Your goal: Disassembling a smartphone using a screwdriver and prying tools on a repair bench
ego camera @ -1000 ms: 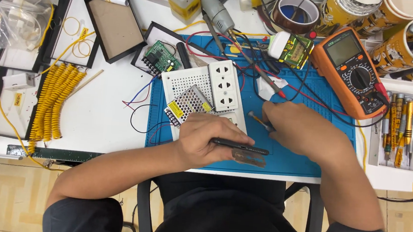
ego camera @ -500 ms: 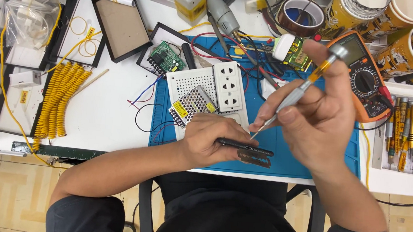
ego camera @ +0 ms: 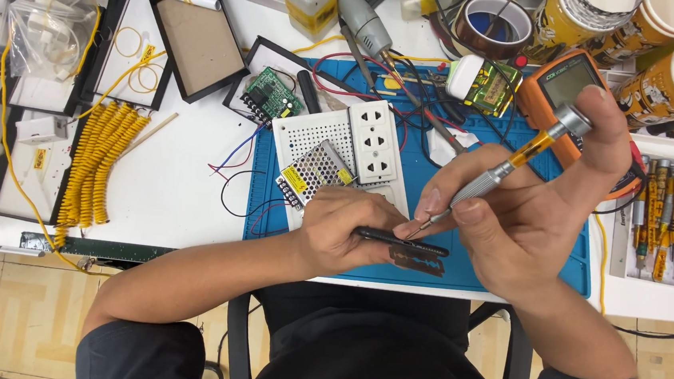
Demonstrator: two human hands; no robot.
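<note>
Left hand (ego camera: 345, 234) pinches flat black part (ego camera: 399, 238) over blue mat (ego camera: 507, 267) front edge, right hand (ego camera: 523, 212) fingers closed around screwdriver (ego camera: 507, 167), tip touching the part, white power strip (ego camera: 348, 154) just behind, bare mat strip right

A: What is worn on the upper body?

B: A dark charcoal top is worn, with short sleeves ending above the elbows; the cloth is plain and slightly creased.

A: Are the forearms covered?

B: No. Both forearms are bare. The left grip (ego camera: 345, 234) and right grip (ego camera: 523, 220) are ungloved, and the fingernails are kept short.
</note>
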